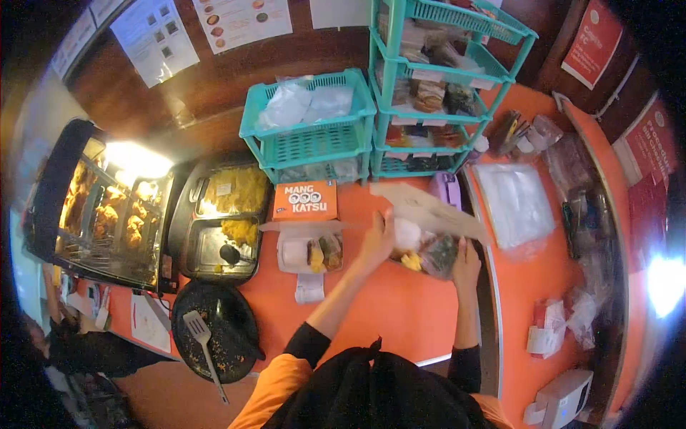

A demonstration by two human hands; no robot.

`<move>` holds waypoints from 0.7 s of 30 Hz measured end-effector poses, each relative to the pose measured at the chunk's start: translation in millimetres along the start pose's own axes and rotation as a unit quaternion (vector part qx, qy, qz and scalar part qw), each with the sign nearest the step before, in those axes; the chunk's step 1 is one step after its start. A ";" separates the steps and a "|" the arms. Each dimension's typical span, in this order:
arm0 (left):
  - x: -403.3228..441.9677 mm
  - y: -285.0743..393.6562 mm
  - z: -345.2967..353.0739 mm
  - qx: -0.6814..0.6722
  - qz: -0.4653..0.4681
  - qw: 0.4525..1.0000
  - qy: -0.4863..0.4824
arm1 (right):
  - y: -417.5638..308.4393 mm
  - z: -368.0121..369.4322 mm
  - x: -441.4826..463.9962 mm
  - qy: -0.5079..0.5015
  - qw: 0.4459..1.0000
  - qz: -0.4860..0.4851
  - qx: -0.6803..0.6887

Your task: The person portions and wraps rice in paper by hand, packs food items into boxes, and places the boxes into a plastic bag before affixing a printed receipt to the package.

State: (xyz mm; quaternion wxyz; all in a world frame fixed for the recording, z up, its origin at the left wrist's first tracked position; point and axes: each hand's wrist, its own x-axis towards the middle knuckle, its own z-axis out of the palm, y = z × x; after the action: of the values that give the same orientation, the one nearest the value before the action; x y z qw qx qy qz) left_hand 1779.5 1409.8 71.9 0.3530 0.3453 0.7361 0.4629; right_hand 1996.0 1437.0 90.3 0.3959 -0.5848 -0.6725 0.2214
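An open food box with white rice, something yellow and a dark green portion sits at the right of the orange counter. My left hand is closed on the left edge of its raised cardboard lid. At the box's right side, my right hand has its fingers closed against the box and lid edge. Left of my left hand stands a second open box with rice, yellow food and a dark portion, a paper slip in front of it.
Behind are an orange "MANG KATSU" box and teal basket racks. Metal trays, a black pan with a spatula, and a lit food warmer stand left. Plastic bags lie right. A co-worker's arm shows far left.
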 end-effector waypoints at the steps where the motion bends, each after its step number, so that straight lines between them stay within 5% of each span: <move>1: -12.8 -14.4 16.4 -0.061 0.024 0.998 -0.009 | 21.2 -7.1 -15.5 -0.003 1.000 0.005 0.000; 6: -35.8 -123.6 83.5 -0.092 0.025 0.993 -0.069 | 106.5 -4.4 -83.0 -0.023 0.990 0.101 -0.095; 9: -44.1 -138.7 100.5 -0.113 0.120 0.986 -0.037 | 118.6 6.1 -116.0 0.011 0.982 0.186 -0.024; 11: -39.4 -140.6 103.4 0.032 0.179 0.983 -0.035 | 118.2 7.3 -134.8 0.026 0.980 0.199 -0.020; 14: -20.0 -167.7 122.2 0.021 0.248 0.961 -0.123 | 150.1 -8.1 -170.4 0.043 0.981 0.184 -0.035; 18: -54.1 -108.9 91.3 -0.129 0.153 0.979 -0.039 | 121.2 -62.4 -215.0 -0.251 0.954 0.150 0.067; 20: -95.9 -79.4 59.4 0.042 0.209 0.974 0.081 | 69.5 -125.6 -198.8 -0.539 0.830 0.138 0.029; 21: -114.4 -85.1 59.8 0.034 0.172 0.984 0.016 | 53.6 -146.6 -188.0 -0.516 0.816 0.243 0.092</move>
State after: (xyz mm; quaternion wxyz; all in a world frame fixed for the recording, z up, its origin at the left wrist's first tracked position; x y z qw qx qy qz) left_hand 1872.9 1312.1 -3.2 0.2442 0.4714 0.6866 0.4967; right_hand 2145.3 1243.6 84.3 -0.0240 -0.4894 -0.5908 0.6410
